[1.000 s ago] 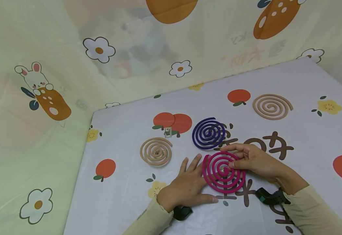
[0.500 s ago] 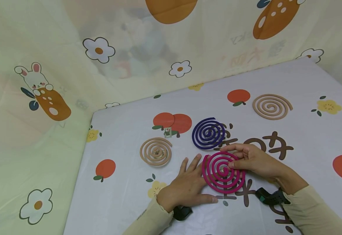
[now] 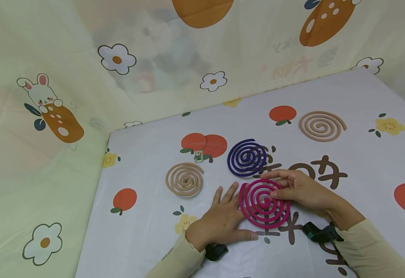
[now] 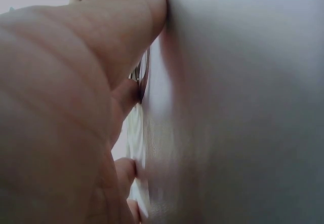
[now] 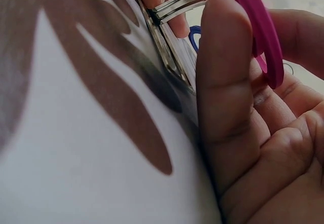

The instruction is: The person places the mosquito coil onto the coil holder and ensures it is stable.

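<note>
A pink mosquito coil (image 3: pixel 267 201) is pinched in my right hand (image 3: pixel 301 190) between thumb and fingers. Under its centre is a thin metal coil stand (image 5: pixel 169 51) whose raised prong meets the coil in the right wrist view. My left hand (image 3: pixel 219 222) lies spread on the tabletop, its index finger reaching beneath the coil to the stand's base. Seen from the left wrist, the left thumb (image 4: pixel 136 21) rests along the table surface. Just behind the pink coil a navy mosquito coil (image 3: pixel 246 156) lies flat.
Left of the hands a beige mosquito coil (image 3: pixel 167 180) sits with metal showing at its centre. Another beige coil (image 3: pixel 322 125) lies at the back right. A small flat metal stand (image 3: pixel 199 156) rests on the printed tablecloth (image 3: pixel 146 239). Patterned fabric walls (image 3: pixel 167 96) rise behind and at left.
</note>
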Motion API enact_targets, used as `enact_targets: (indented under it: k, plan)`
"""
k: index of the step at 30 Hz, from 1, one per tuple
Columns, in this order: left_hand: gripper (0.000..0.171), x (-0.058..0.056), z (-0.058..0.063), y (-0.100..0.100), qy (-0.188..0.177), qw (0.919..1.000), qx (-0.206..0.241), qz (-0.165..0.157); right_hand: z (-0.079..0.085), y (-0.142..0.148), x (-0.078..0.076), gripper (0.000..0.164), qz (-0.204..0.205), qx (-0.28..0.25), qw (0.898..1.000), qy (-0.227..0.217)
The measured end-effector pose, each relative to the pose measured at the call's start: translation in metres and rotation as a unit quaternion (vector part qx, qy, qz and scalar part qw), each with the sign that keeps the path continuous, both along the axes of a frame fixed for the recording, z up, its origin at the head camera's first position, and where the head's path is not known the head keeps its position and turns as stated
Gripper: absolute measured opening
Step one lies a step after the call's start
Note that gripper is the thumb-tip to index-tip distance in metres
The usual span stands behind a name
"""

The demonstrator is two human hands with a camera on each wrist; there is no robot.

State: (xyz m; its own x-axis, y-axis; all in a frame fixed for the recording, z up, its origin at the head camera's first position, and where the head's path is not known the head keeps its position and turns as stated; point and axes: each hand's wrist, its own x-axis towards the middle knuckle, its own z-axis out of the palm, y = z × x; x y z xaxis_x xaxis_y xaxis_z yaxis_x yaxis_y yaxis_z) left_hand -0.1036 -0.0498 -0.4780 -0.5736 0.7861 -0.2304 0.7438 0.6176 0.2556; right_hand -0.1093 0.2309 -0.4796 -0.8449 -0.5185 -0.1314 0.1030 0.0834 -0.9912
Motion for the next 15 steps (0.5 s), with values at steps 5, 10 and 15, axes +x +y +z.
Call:
enact_targets:
  k: [5, 10, 15]
  plan:
    - [0.086, 0.0001, 0.0004, -0.0002, -0.001, 1.0, 0.001, 0.0, -0.0009, -0.0001, 0.0, 0.052, -0.003, -0.002, 1.0, 0.001]
    - [0.085, 0.0003, 0.0006, -0.0004, -0.002, 1.0, 0.0, -0.001, -0.0015, -0.0003, 0.0001, 0.051, -0.003, -0.011, 1.0, 0.002]
    - [0.084, 0.0006, 0.0005, -0.0005, -0.002, 1.0, 0.001, -0.002, -0.0017, -0.0001, -0.0001, 0.051, -0.008, -0.008, 1.0, -0.004]
